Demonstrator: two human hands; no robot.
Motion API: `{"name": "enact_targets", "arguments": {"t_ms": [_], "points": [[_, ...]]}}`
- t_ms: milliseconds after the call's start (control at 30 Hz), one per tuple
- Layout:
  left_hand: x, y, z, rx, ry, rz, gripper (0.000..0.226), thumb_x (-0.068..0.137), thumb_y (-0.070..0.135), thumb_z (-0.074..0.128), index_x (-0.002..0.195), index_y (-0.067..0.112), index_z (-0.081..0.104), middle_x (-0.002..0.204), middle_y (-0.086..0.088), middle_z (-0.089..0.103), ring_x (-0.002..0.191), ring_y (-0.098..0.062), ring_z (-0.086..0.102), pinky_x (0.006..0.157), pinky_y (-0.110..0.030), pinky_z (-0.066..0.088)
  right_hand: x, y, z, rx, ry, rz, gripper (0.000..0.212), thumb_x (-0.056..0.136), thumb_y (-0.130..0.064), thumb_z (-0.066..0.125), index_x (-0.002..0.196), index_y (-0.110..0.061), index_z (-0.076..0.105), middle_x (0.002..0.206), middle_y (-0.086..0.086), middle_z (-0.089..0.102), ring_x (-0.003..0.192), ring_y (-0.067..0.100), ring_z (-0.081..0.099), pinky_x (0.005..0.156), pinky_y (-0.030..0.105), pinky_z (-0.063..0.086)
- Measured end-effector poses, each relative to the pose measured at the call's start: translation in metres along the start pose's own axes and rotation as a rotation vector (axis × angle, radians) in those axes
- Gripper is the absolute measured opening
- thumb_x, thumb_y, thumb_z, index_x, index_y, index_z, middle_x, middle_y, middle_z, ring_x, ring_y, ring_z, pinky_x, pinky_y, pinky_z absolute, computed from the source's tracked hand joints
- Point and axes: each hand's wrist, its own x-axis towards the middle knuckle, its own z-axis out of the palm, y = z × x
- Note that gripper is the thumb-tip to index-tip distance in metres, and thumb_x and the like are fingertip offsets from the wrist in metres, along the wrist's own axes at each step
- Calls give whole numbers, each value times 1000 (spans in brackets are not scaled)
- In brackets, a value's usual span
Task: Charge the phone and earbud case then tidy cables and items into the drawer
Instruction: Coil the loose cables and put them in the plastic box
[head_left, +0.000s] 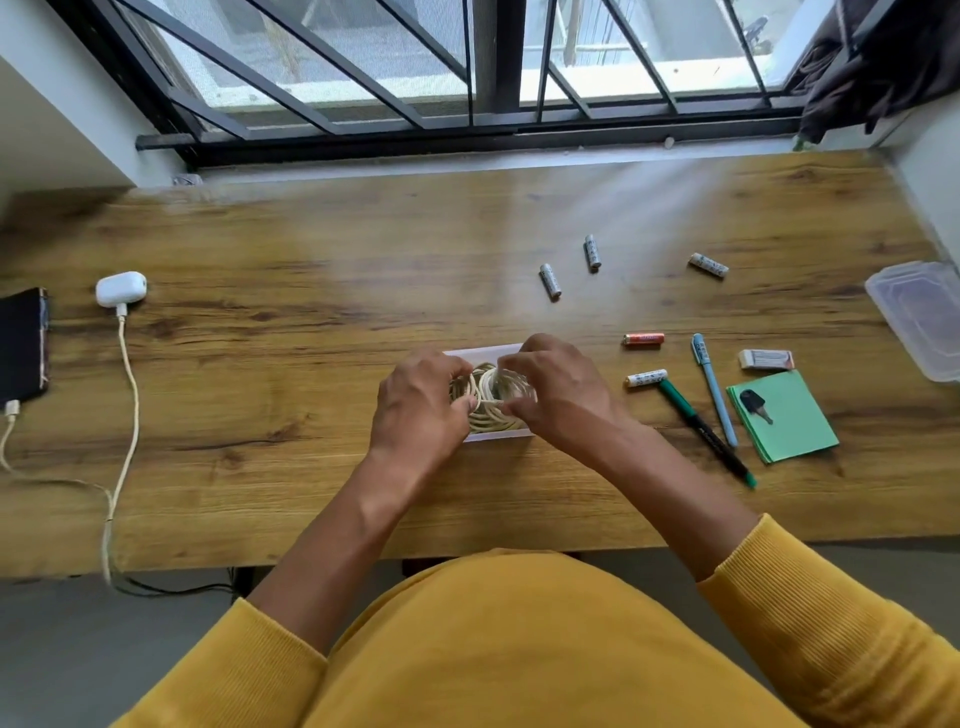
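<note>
At the centre of the frame the left hand (421, 402) and the right hand (558, 387) meet over a small white tray (511, 349), both with fingers curled in, pinching the coiled white cables (485, 410) that lie inside it; a short stretch of cord runs taut between the two thumbs. The cord looks light, soft and springy, likely to uncoil if released, so it is best held across the bundle where the loops cross rather than by a loose end. Right of the hands lie an orange battery (643, 339), a white battery (645, 378), a green pen (706, 432), a blue pen (714, 387), an eraser (766, 359) and a green notepad (789, 423) bearing a key (754, 405); three more batteries sit above, and a clear lid (919, 317) at the right edge. At the far left the earbud case (121, 289) and the phone (22, 343) lie plugged into their leads on the wooden desk (311, 260). Print on the batteries, pens and eraser is too small to read.
</note>
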Motion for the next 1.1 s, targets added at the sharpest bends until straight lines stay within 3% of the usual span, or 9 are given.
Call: {"name": "enact_targets", "arguments": {"t_ms": [200,367,467,633,733,833,933,1100], "points": [[-1,-2,10,113,44,41,33,83,18,89,114,15,79,117,-3,66,109,-28,62,94,-35,46,4,0,10,-93,-8,-35,38,93,-33,78,127,-20,72,120,3,58,115,23,53,91,34,47],[-4,-3,17,134,46,71,30,77,9,92,104,9,79,113,-6,67,105,-33,62,90,-37,48,7,-2,15,-112,-11,-31,37,91,-32,80,124,-16,73,117,4,57,118,24,52,96,42,50],[-3,-3,18,137,49,71,30,76,9,93,102,9,79,112,-6,67,104,-33,62,90,-40,51,7,-4,14,-120,-2,-36,36,92,-29,80,125,-15,74,116,5,59,116,24,53,96,42,52],[-1,-1,15,151,40,60,30,80,14,91,108,11,79,114,-4,68,108,-31,61,90,-30,42,3,-5,10,-90,17,-35,33,94,-26,77,125,-14,71,119,5,59,113,24,54,93,40,52],[4,7,6,167,50,34,30,85,19,86,114,15,81,116,-5,75,108,-29,68,93,-34,50,1,-1,5,-2,22,-9,38,95,-25,76,130,-16,68,125,3,59,114,24,57,94,38,52],[6,24,-1,148,86,68,30,89,21,80,119,17,80,118,-6,79,106,-27,74,95,-39,58,-4,6,-2,93,104,-28,41,94,-22,75,134,-17,67,126,1,62,107,21,64,87,30,49],[10,46,1,91,116,103,25,94,24,75,117,20,81,115,-1,79,103,-23,74,92,-41,59,-9,17,-17,120,207,0,36,93,-23,76,128,-18,71,119,1,67,96,19,67,84,35,55],[24,88,19,-30,119,221,16,94,26,72,107,24,83,103,8,80,93,-12,74,84,-34,60,-24,53,-45,152,376,85,27,93,-20,75,120,-15,73,108,4,71,87,15,67,81,34,59]]}}
